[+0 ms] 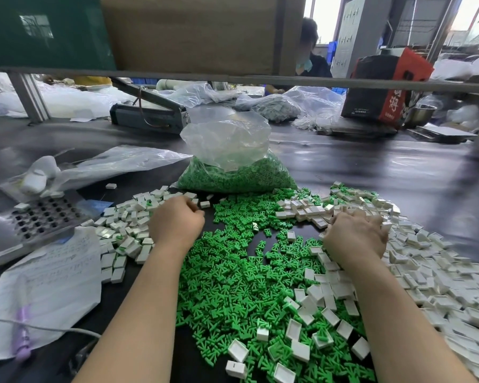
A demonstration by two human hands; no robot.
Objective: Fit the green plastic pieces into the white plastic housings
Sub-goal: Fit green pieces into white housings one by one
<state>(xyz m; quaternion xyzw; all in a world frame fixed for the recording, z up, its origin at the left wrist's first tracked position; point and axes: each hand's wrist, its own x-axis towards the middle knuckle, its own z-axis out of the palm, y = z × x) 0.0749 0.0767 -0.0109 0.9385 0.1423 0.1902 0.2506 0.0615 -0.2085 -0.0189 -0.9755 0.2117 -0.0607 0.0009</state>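
Note:
A wide heap of small green plastic pieces (233, 272) covers the middle of the dark table. Empty white housings (426, 261) lie piled to the right, and a second pile of white housings (125, 230), some showing green inside, lies to the left. My left hand (177, 222) hovers at the edge of the left pile with its fingers curled; what they hold is hidden. My right hand (357, 236) lies palm down on the right pile, fingers curled among the housings. A clear bag of green pieces (233, 167) stands behind.
A metal jig plate with square holes (39, 219) sits at the left, above a plastic-wrapped paper sheet (50, 286) and a purple pen (21, 335). Loose clear bags (116, 164), a grey sealing machine (150, 117) and a red-black box (385, 87) stand farther back. A person sits behind the shelf.

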